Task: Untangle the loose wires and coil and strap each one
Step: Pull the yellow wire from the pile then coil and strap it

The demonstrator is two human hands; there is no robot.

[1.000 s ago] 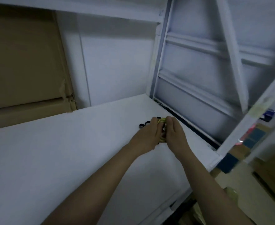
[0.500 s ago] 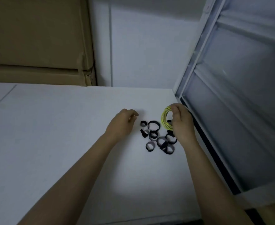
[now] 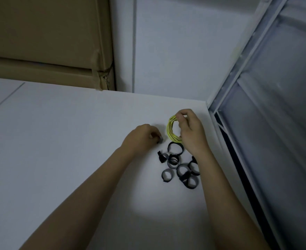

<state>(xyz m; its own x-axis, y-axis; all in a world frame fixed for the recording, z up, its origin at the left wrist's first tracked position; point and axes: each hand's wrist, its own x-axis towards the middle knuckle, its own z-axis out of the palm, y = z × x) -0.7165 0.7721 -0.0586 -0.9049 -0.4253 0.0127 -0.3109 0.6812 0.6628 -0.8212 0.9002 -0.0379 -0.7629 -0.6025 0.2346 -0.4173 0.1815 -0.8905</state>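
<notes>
A coiled yellow-green wire stands on edge near the back right of the white table. My right hand grips the coil's right side, thumb and fingers curled over its top. My left hand sits just left of the coil, its fingertips pinching a small dark strap against the table. Several black looped straps lie in a loose heap in front of the coil, partly under my right wrist.
A brown cardboard box stands against the white wall at the back left. A white metal shelf frame with a grey panel runs along the table's right edge, with a dark gap beside it.
The two hands, together on the coil a second ago, have parted. My right hand keeps the coil upright; my left hand has reached to the heap and taken one strap.
</notes>
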